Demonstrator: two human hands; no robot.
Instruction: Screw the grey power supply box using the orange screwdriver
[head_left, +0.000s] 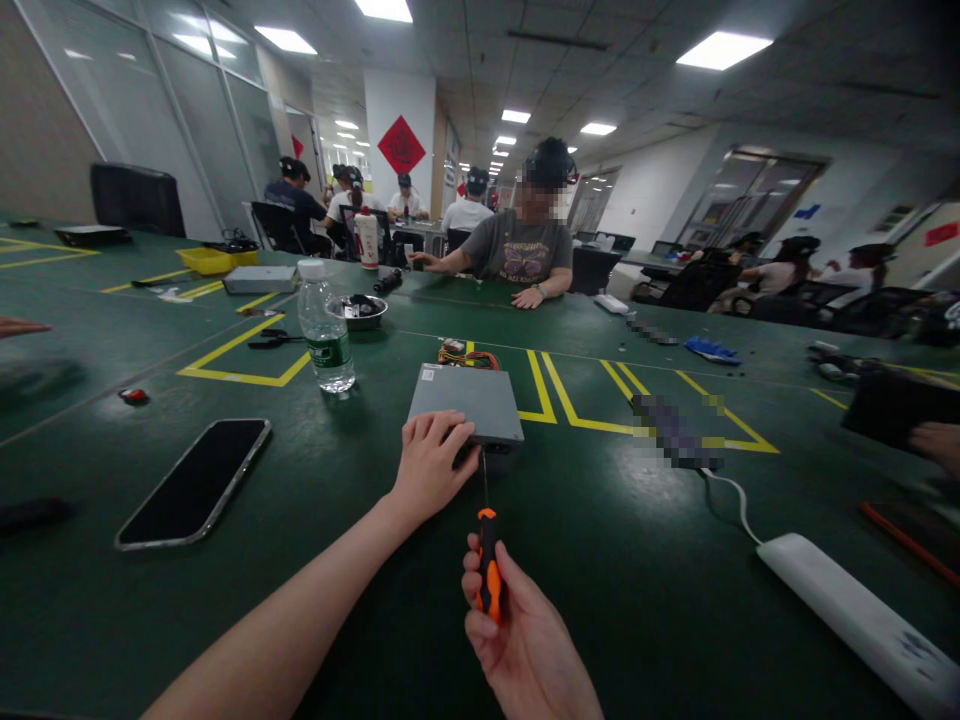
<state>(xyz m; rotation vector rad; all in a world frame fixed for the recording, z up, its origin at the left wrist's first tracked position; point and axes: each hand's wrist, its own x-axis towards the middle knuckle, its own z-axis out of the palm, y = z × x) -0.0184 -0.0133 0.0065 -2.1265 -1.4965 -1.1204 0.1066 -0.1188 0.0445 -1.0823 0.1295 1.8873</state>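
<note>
Grey metal box (480,392): we clasp its near edge, left hand (430,462) half-curled; our right hand (523,622), fingers closed, grips a screwdriver (490,562).

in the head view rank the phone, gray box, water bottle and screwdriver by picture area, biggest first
1. Phone and gray box: unsure, since the phone lies nearer the camera and the left hand covers part of the box
2. Water bottle
3. Screwdriver

Office-style workroom: glass partition (142,110), ceiling lights (724,50), taped worktable (675,610).
</note>
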